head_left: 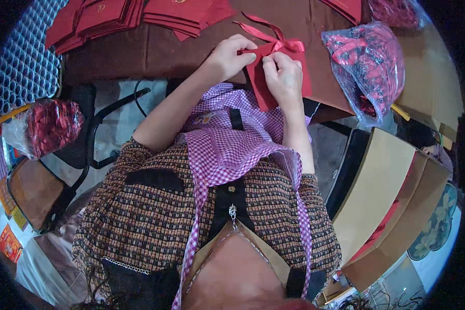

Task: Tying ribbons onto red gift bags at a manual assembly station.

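A red paper envelope (261,88) lies at the near edge of the brown-covered table, partly over the edge. A glossy red ribbon bow (293,45) sits at its top, with loose tails stretching up and left. My left hand (231,59) is closed in a pinch on the envelope's upper left corner. My right hand (285,77) rests over the envelope's face just below the bow, fingers curled and thumb and forefinger pinched together on it. Exactly what lies between the right fingertips is hidden.
Stacks of red envelopes (178,18) lie along the table's far left. A clear plastic bag of red ribbon bows (369,64) sits at the right. Another bag of red pieces (54,126) is at the left, near a black-framed chair (39,191). An open cardboard box (374,188) stands right of me.
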A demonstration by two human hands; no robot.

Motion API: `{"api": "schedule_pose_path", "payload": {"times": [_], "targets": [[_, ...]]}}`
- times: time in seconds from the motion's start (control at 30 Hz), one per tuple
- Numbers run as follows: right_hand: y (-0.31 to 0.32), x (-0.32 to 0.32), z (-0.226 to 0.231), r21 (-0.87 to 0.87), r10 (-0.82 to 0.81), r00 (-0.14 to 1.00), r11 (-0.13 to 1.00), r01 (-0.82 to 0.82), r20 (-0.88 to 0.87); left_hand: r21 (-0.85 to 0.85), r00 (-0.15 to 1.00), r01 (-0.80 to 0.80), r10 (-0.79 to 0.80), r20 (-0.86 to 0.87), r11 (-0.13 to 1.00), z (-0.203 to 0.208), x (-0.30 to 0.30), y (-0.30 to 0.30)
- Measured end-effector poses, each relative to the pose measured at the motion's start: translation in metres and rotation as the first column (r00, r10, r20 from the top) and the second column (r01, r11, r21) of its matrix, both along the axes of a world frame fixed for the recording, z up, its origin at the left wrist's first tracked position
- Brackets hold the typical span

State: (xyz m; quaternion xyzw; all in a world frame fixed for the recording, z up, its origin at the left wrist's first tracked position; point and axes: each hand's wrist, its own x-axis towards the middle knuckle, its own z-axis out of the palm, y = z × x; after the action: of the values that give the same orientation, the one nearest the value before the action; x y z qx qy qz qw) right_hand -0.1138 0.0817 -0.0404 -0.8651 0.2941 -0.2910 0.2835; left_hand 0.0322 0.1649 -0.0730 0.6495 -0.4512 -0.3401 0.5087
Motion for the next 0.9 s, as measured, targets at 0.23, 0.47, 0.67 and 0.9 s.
{"api": "schedule_pose_path", "payload": {"times": [0.23,0.47,0.67,0.9], "targets": [[0.007,0.004,0.007,-0.154,-0.024,0.992,0.988,0.004,-0.124,-0.086,0.999,0.042,-0.041,0.009,0.995,-0.002,-0.002,0.002],[0.002,-0.014,0.064,0.477,0.070,0.981,0.879,0.025,-0.181,-0.209,0.974,-0.042,0.087,0.211,0.977,0.004,-0.007,0.008],[-0.037,-0.019,0.078,-0.198,0.224,0.974,0.957,-0.213,0.033,-0.374,0.850,0.010,0.189,0.492,0.927,0.032,-0.022,0.008],[-0.063,-0.018,0.066,0.202,0.607,0.765,0.794,-0.573,-0.218,-0.460,0.813,0.032,0.244,0.528,0.887,0.028,-0.030,0.010]]}}
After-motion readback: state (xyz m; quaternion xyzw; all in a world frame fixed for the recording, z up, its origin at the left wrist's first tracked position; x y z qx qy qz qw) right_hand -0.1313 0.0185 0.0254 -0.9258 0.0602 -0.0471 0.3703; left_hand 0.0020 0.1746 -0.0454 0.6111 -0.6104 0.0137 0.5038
